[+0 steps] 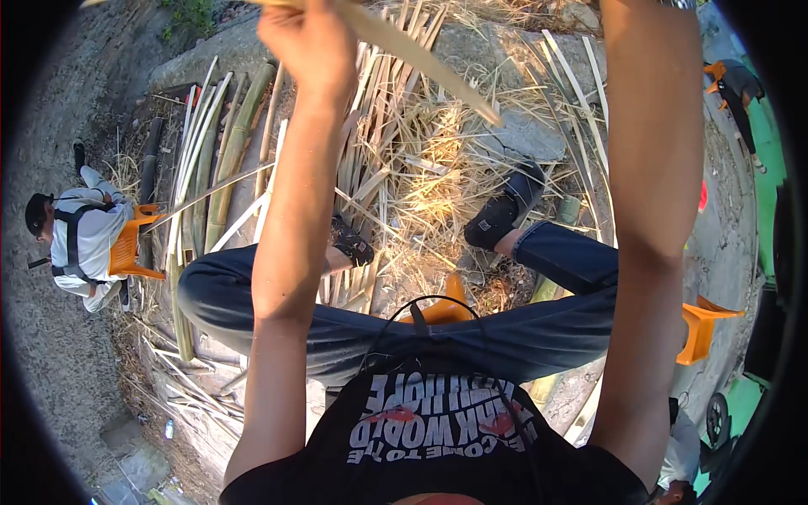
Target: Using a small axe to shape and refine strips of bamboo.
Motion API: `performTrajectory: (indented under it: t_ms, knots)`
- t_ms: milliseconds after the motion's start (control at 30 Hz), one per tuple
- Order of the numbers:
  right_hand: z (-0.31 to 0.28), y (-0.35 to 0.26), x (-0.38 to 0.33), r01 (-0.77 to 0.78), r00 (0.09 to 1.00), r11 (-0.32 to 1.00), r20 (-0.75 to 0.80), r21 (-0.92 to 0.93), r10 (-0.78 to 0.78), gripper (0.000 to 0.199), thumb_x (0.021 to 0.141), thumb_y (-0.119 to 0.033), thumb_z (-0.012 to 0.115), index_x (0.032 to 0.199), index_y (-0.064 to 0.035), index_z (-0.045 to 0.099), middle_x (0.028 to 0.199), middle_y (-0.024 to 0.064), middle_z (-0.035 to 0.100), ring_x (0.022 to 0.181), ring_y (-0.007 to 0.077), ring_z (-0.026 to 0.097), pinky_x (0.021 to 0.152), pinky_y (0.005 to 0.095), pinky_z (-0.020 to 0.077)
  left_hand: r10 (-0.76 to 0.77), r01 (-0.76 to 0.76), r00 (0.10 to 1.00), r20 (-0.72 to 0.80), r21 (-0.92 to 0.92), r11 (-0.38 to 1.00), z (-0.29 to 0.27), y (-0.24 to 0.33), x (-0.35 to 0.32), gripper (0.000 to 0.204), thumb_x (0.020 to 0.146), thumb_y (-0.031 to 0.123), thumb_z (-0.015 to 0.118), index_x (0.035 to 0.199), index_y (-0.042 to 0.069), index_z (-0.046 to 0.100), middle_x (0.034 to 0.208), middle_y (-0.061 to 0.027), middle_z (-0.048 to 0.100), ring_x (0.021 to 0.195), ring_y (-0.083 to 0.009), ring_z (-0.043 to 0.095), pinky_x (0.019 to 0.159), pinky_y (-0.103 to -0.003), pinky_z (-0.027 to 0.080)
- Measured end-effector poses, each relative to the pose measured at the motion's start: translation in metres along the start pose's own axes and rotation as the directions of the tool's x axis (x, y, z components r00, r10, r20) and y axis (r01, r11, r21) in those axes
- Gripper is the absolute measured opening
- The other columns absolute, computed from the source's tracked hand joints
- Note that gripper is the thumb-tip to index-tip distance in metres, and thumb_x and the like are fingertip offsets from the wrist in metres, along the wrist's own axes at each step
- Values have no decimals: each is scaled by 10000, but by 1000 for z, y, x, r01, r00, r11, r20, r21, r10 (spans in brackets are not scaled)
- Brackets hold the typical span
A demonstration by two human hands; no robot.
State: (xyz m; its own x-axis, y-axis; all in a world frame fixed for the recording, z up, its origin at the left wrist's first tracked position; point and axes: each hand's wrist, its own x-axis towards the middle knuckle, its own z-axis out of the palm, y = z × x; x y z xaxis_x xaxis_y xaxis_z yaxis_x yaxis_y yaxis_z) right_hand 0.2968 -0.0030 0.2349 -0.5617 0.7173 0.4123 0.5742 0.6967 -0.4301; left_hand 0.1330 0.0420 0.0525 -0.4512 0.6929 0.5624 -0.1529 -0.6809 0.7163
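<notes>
At the top edge my left hand (310,44) is closed around a pale split bamboo strip (421,61). One end of the strip slants down to the right, above the ground. The far part of this hand is cut off by the picture's edge. My right forearm (655,126) reaches up past the top right, with a band at the wrist, and the hand itself lies outside the picture. Below the strip, a heap of thin bamboo shavings (442,156) covers the ground between my feet.
Split bamboo strips (370,126) lie beside the shavings. Whole bamboo poles (240,151) rest further left. I sit on an orange stool (446,310). A person (88,240) sits at the left on an orange chair (135,244). Another orange stool (703,328) stands at the right.
</notes>
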Motion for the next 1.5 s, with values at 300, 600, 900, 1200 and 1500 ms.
performTrajectory:
  t_ms: [300,600,900,1200,1500]
  knots:
    - [97,127,-98,-413,801,642,-78,645,593,392,906,-388,749,843,-36,587,669,23,565,529,122,569,472,289,445,45,-39,993,-109,50,998,-98,21,20,318,1042,242,587,1167,-48,624,849,-110,657,669,-130,528,639,-279,452]
    - [196,146,-171,-617,588,289,184,732,788,500,969,-558,606,821,-82,581,609,-23,526,447,70,506,399,225,377,34,-32,988,149,-12,999,-63,30,23,619,1023,562,487,1248,-13,532,906,-105,599,801,-180,513,779,-331,440]
    - [235,119,-180,-538,657,188,269,822,705,558,1052,-510,461,762,-39,532,572,27,497,396,108,474,381,264,372,-38,77,983,182,-216,973,-62,10,57,668,986,657,461,1158,19,560,800,-21,471,711,-140,448,653,-287,385]
    - [236,127,-185,-485,648,-56,402,872,647,546,1030,-547,467,831,-46,558,622,27,523,400,109,473,377,255,385,124,-124,964,236,-12,992,-24,63,31,701,961,738,408,1030,58,566,726,-8,392,524,-104,311,467,-259,239]
    - [212,160,-204,-478,724,218,241,851,647,131,860,-74,670,963,-1,635,631,-4,530,459,78,494,421,240,364,-23,14,996,92,103,995,-41,18,-1,739,985,731,314,1004,39,571,654,2,358,493,-97,260,466,-256,194]
